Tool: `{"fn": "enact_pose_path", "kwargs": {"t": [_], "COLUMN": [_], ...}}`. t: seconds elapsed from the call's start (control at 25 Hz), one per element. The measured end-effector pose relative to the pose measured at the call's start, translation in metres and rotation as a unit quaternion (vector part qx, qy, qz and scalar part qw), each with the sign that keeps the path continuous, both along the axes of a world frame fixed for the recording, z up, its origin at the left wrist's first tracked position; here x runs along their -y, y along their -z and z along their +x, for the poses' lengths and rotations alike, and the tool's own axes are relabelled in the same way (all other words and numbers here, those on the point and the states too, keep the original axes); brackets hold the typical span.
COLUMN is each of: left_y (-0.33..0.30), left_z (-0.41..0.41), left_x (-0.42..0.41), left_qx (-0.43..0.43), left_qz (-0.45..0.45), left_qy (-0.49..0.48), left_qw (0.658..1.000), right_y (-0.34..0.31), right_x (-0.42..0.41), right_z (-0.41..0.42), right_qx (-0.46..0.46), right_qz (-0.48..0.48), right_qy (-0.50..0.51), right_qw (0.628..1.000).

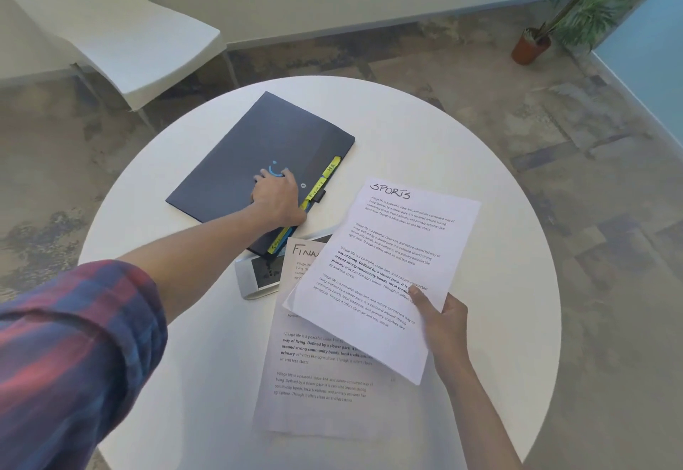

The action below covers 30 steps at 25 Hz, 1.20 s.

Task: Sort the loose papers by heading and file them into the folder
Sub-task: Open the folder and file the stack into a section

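Observation:
A dark navy folder [255, 151] lies closed on the round white table [499, 247], with yellow labelled tabs [325, 177] sticking out along its right edge. My left hand [277, 196] rests on the folder's cover near the tabs, thumb at the edge. My right hand [443, 321] pinches a sheet headed "SPORTS" [388, 266] by its lower right side and holds it above the table. Under it lies a stack of loose papers [318, 377]; its top sheet's heading starts "FINA", the rest covered.
A phone or tablet [258, 273] lies face up between the folder and the paper stack, partly covered by both. A white chair [140, 44] stands beyond the table at the left. A potted plant [532, 44] stands on the floor at the far right.

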State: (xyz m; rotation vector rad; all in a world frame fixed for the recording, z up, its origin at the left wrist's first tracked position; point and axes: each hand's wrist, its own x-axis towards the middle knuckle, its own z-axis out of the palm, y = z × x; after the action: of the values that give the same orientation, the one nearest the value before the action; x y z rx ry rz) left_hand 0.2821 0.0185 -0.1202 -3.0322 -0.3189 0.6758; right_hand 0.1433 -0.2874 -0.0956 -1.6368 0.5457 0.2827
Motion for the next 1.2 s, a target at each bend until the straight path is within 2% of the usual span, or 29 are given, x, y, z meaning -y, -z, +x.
{"fn": "enact_pose_path", "kwargs": {"t": [0.32,0.48,0.6,1.2], "left_y": [-0.044,-0.059,-0.052,-0.026], "left_z": [-0.007,-0.012,-0.018,-0.029], "left_x": [-0.009,-0.018,-0.021,-0.028], "left_qx": [0.067,0.058,0.062,0.027], "left_qz": [-0.051,0.028,0.073,0.034], "left_qy": [0.145,0.204,0.21,0.195], "left_qw": [0.986,0.977,0.973,0.98], "right_y": [0.001,0.0,-0.003,-0.008], "right_x": [-0.002,-0.006,-0.009,-0.01], "right_z": [-0.004,-0.004,-0.003,-0.004], "right_qx": [0.003,-0.002,-0.001,0.019], "right_qz": [0.009,0.01,0.014,0.019], "right_qy": [0.005,0.006,0.004,-0.003], "right_qw": [1.0,1.0,1.0,1.0]}}
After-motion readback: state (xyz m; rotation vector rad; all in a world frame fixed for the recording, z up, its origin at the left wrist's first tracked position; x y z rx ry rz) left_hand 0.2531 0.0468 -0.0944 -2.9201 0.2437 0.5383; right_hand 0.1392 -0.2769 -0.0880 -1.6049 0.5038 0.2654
